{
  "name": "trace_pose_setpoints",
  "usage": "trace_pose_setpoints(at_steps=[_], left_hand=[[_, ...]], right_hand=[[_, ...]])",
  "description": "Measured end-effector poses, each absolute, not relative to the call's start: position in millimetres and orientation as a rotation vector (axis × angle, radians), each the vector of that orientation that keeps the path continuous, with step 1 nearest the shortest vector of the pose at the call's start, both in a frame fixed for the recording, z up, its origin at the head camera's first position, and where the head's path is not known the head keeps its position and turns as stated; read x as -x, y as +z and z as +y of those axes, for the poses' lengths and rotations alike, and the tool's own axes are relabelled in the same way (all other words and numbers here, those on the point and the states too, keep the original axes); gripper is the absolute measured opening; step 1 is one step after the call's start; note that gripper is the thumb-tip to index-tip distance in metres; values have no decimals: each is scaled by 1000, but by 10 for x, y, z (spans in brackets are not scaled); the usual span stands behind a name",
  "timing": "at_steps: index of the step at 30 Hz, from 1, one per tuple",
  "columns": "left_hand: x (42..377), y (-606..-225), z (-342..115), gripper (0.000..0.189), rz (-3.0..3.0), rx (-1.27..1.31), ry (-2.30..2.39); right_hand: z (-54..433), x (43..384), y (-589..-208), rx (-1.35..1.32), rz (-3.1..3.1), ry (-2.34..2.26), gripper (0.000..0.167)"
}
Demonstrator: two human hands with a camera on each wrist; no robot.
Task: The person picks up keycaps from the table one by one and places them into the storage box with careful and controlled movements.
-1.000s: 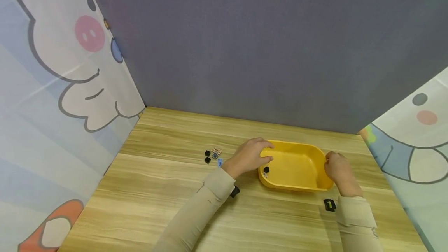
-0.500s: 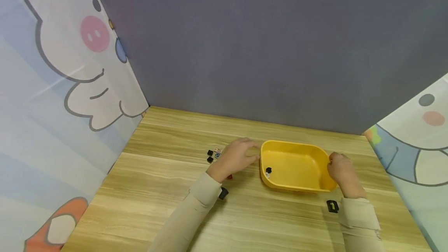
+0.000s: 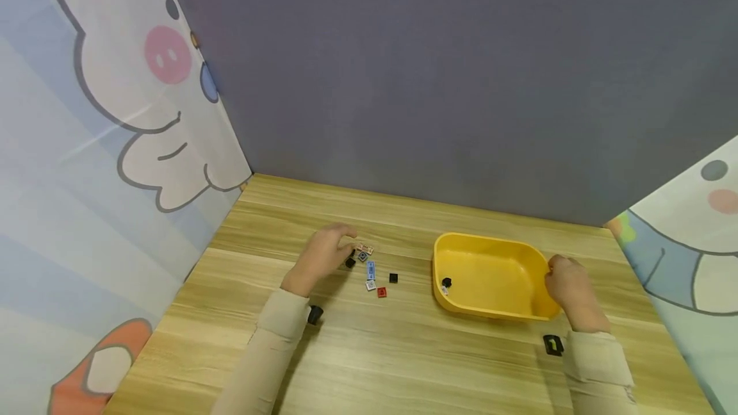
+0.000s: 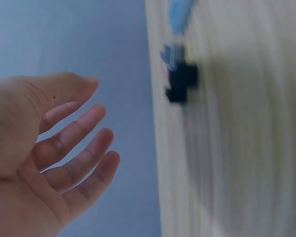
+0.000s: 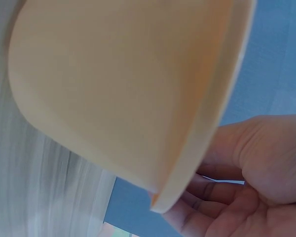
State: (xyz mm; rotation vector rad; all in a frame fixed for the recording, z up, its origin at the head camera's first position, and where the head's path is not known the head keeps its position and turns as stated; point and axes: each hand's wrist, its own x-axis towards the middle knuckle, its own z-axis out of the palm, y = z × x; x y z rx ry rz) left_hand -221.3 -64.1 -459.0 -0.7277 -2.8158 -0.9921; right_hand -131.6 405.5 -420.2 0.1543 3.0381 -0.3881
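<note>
My left hand (image 3: pixel 323 255) hovers at the left side of several small pieces, its fingers loosely spread and holding nothing. In the left wrist view the palm and relaxed fingers (image 4: pixel 84 173) are bare, with blurred black pieces (image 4: pixel 181 81) beyond them. The pieces include a long blue one (image 3: pixel 371 270), a white square (image 3: pixel 371 285), a red square (image 3: pixel 382 292) and a black square (image 3: pixel 393 278). My right hand (image 3: pixel 571 287) grips the right rim of a yellow tub (image 3: pixel 490 277). A small black piece (image 3: pixel 446 282) and a whitish one (image 3: pixel 444 290) lie inside the tub, at its left end.
The wooden table (image 3: pixel 415 364) meets a grey panel (image 3: pixel 426 101) at the back. Cartoon-printed cloths hang at the left (image 3: pixel 104 210) and right (image 3: pixel 692 261). A black device with a yellow-green mark (image 3: pixel 553 344) sits by the right wrist; another black one (image 3: pixel 314 314) is at the left wrist.
My left hand has come away from the tub's left rim and moved left to the small pieces, uncovering several of them. The right hand keeps its grip on the tub.
</note>
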Motion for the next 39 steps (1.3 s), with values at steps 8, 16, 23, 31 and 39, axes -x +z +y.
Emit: trace_pose_setpoints(at_steps=[8, 16, 23, 31, 39], left_hand=[[2258, -4698, -834, 25, -2873, 702, -970], [2314, -4766, -836, 28, -2928, 744, -944], [2386, -4860, -811, 29, -2996, 771, -901], [2445, -4929, -787, 28, -3008, 795, -823], [2454, -4945, -774, 24, -3007, 803, -786]], right_hand=[[4069, 1311, -4198, -164, 3033, -371, 27], [4071, 1296, -4206, -171, 3010, -379, 29], [4074, 1307, -4204, -170, 3021, -388, 30], [4077, 1314, -4222, -167, 3043, -392, 27], [4082, 1346, -4226, -185, 3045, -375, 28]])
